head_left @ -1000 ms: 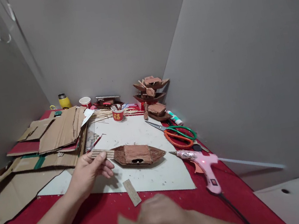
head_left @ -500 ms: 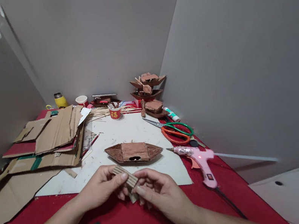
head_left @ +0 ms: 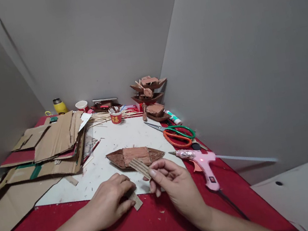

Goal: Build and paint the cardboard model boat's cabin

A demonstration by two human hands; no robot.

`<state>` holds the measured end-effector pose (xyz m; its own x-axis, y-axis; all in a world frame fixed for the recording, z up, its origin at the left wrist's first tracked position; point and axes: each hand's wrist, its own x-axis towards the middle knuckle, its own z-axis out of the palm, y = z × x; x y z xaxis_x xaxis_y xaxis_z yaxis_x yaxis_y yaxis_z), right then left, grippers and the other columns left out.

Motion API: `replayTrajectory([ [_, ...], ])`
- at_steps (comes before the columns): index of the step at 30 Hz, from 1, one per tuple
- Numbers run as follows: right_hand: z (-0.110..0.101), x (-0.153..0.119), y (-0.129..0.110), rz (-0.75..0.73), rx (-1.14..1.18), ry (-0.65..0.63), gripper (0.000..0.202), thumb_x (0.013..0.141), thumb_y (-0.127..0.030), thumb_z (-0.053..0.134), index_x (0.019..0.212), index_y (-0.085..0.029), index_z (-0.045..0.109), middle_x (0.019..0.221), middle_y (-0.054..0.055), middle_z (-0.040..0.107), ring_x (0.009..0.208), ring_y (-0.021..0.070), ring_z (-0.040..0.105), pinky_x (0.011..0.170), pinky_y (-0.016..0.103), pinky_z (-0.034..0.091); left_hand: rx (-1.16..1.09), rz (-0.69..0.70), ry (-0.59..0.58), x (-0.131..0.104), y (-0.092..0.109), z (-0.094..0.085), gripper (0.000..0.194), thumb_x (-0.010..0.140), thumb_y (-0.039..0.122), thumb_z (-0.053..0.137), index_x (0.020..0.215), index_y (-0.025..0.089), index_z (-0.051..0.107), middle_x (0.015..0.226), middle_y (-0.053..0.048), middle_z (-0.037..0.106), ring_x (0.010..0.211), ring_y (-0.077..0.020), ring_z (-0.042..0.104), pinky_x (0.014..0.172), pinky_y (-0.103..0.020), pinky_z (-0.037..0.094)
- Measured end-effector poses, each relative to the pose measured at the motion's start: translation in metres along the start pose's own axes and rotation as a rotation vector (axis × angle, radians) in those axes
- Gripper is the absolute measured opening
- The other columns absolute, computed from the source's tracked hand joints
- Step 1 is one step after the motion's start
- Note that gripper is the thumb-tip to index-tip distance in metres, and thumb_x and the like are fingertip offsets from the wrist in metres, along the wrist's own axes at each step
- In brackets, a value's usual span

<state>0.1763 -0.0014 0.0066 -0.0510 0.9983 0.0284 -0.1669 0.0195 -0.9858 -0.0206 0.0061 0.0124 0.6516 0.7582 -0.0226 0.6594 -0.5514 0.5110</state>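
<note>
Pinched at one end between thumb and fingertips of the right hand (head_left: 176, 184), one short ridged cardboard strip (head_left: 139, 168) points up and left, overlapping the model boat (head_left: 137, 153) as seen from here. Left hand (head_left: 111, 197) sits lower, fingers curled over a second strip (head_left: 137, 202) at the front edge of the white sheet (head_left: 87, 184); can't tell whether it's pinched or only covered. Handling guess: both strips very light, stiff along the ridges, easily creased across them, dry, not slippery; best taken lightly by the ends or long edges. Boat probably light too, pointed tips likely the weak spots, so hold the hull sides. Surface: red-covered tabletop (head_left: 154, 230), sheet across its middle, small scraps scattered about. Cardboard stack (head_left: 58, 141) along the left edge; pink glue gun (head_left: 201, 157) near the right edge, small light glowing, nozzle toward the boat; green-and-orange scissors (head_left: 180, 142) just beyond it. Red paper cup (head_left: 116, 117), thin sticks (head_left: 98, 119) and more brown boats (head_left: 155, 110) toward the far edge. Room: plain grey walls (head_left: 93, 35) at the back and both sides.
</note>
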Motion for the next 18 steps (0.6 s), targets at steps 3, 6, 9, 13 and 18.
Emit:
replayTrajectory([
  [3,-0.001,0.001,0.001,0.000,-0.002,-0.009,0.031,0.078,-0.044,0.072,0.085,-0.016,0.058,0.052,-0.003,0.063,0.042,0.0062,0.053,0.043,0.014,0.042,0.027,-0.025,-0.036,-0.002,0.000,-0.002,0.022,0.079,0.020,0.062,0.101,0.021,0.062,0.098,-0.006,0.062,0.092,-0.0225,0.056,0.078,-0.031,0.044],
  [6,-0.004,0.000,0.003,0.005,0.022,-0.029,0.032,0.078,-0.043,0.072,0.092,-0.017,0.059,0.054,-0.004,0.063,0.043,0.0057,0.053,0.043,0.013,0.042,-0.016,-0.046,-0.010,-0.011,-0.002,-0.010,0.030,0.081,0.024,0.063,0.110,0.021,0.060,0.105,-0.007,0.062,0.095,-0.0222,0.057,0.081,-0.031,0.045],
  [9,-0.006,-0.005,0.004,0.016,0.018,-0.040,0.031,0.079,-0.041,0.072,0.096,-0.018,0.060,0.055,-0.004,0.064,0.044,0.0058,0.054,0.044,0.013,0.043,-0.061,-0.105,0.072,-0.031,-0.005,-0.024,0.031,0.085,0.030,0.058,0.115,0.019,0.058,0.110,-0.009,0.062,0.098,-0.0217,0.057,0.085,-0.031,0.044],
  [13,-0.005,-0.012,0.000,0.017,-0.034,-0.055,0.030,0.080,-0.041,0.071,0.097,-0.018,0.061,0.056,-0.002,0.065,0.045,0.0072,0.056,0.044,0.013,0.046,-0.062,-0.255,-0.032,-0.067,0.004,-0.028,0.021,0.088,0.032,0.055,0.102,0.020,0.064,0.097,-0.007,0.066,0.087,-0.0201,0.060,0.076,-0.029,0.045],
  [18,-0.002,-0.018,-0.005,-0.022,-0.040,-0.073,0.026,0.081,-0.040,0.070,0.094,-0.019,0.062,0.055,-0.003,0.064,0.046,0.0074,0.057,0.045,0.013,0.048,-0.089,-0.244,-0.031,-0.114,0.022,-0.009,0.012,0.085,0.023,0.056,0.080,0.021,0.067,0.077,-0.004,0.065,0.075,-0.0174,0.060,0.066,-0.024,0.044],
])
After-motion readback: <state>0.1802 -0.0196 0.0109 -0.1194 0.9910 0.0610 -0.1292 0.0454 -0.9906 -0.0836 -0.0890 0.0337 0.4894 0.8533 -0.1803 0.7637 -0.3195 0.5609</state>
